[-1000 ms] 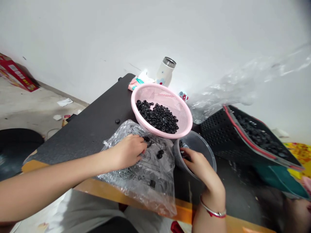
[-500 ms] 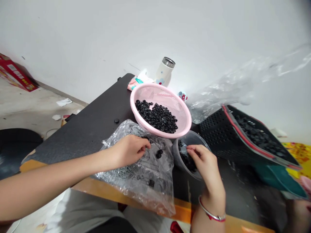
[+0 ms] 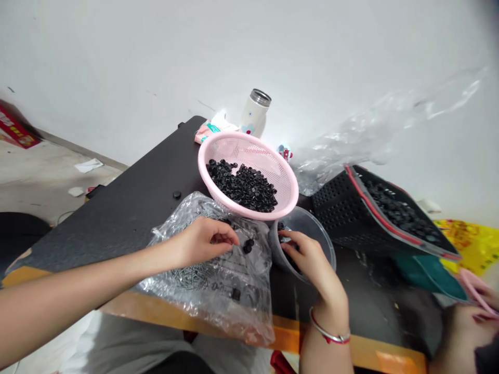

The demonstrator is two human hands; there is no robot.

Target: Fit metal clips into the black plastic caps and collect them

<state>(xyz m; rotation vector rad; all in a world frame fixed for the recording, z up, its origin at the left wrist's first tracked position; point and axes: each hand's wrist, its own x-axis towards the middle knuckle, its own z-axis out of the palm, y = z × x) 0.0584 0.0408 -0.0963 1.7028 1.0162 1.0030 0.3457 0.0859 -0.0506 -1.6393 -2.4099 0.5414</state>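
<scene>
My left hand (image 3: 208, 240) hovers over a clear plastic bag (image 3: 249, 311), fingers curled in toward the thumb. Whatever it may hold is too small to make out. Inside or under the film lie many metal screws (image 3: 191, 278), and small black round caps (image 3: 248, 245) rest on the bag just right of that hand. Reaching into a clear plastic tub (image 3: 327, 241), my right hand (image 3: 307, 254) has its fingertips drawn together by black pieces along the left wall. Its fingertips partly hide what they touch. Behind both hands, a pink strainer basket (image 3: 288, 195) holds a heap of black caps (image 3: 245, 187).
A black perforated basket (image 3: 331, 208) full of black parts leans at the right. A white bottle (image 3: 255, 111) and a tissue pack (image 3: 202, 131) stand behind the strainer. One cap (image 3: 176, 195) lies on the black table (image 3: 128, 208). Another person's hand (image 3: 475, 317) shows at far right.
My right hand has moved left and deeper into the tub, toward its left wall. My left hand has shifted only slightly over the bag. The whole view has swung a little right.
</scene>
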